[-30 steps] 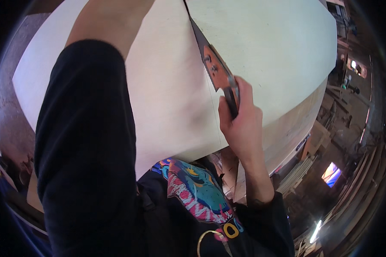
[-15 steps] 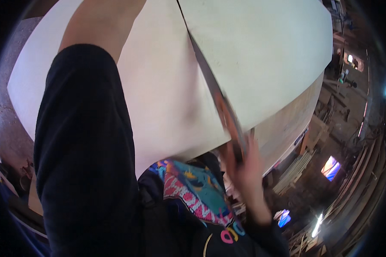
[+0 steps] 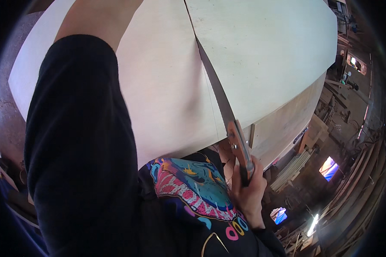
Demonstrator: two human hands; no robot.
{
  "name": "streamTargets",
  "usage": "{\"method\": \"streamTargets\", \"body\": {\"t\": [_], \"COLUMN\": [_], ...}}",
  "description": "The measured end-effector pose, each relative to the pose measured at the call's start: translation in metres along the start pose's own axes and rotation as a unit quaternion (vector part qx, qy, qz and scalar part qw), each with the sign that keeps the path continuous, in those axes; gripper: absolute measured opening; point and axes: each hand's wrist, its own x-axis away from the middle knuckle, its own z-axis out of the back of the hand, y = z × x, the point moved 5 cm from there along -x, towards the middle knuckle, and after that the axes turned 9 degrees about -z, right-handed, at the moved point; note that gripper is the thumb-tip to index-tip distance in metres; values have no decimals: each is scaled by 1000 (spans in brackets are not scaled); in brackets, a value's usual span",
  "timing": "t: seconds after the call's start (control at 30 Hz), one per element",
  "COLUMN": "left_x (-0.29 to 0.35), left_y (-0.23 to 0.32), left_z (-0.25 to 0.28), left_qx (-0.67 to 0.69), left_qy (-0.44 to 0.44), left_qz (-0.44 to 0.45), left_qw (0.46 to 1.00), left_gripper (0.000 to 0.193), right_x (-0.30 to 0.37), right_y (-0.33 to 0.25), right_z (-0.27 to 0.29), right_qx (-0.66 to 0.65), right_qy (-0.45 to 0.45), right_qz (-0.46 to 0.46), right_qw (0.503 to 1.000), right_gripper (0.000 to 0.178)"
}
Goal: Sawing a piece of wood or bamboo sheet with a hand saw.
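My right hand (image 3: pixel 252 188) is wrapped round the wood-coloured handle of a handsaw (image 3: pixel 216 88), close to my body. The grey blade slants up and away, its far end set in a long dark cut in a large pale wooden sheet (image 3: pixel 158 81). A thin drawn line runs on the sheet from the blade toward the near edge, left of the saw. My left forearm (image 3: pixel 96 19), dark sleeve pushed up, reaches over the sheet's left part and leaves at the top edge, so the left hand is out of sight.
A brownish board (image 3: pixel 283 120) sits beneath the sheet at the right. Stacked long timber (image 3: pixel 351 188) and scattered wood pieces lie on the workshop floor to the right. A bright light tube (image 3: pixel 313 225) shows at lower right.
My right hand has drawn the saw back toward my body, and more of the blade shows between the cut and the handle. My left arm stays stretched over the sheet.
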Motion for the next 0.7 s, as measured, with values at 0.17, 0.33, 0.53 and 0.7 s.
{"method": "streamTargets", "body": {"t": [0.17,0.33,0.53,0.7], "left_x": [-11,-15,0,2], "left_y": [0,25,4,10], "left_z": [10,-1,2,11], "left_qx": [-18,-4,-1,-6], "left_qy": [-7,10,16,-8], "left_qz": [-16,-5,3,7], "left_qw": [1000,1000,1000,1000], "left_gripper": [60,61,59,59], "right_x": [-38,-169,-66,11], "right_y": [-20,-59,-15,18], "right_z": [-16,-59,-26,-2], "right_qx": [80,-20,-55,-18], "right_qy": [37,37,1,11], "right_qz": [143,115,45,35], "right_qw": [986,993,998,999], "right_gripper": [38,28,37,42]}}
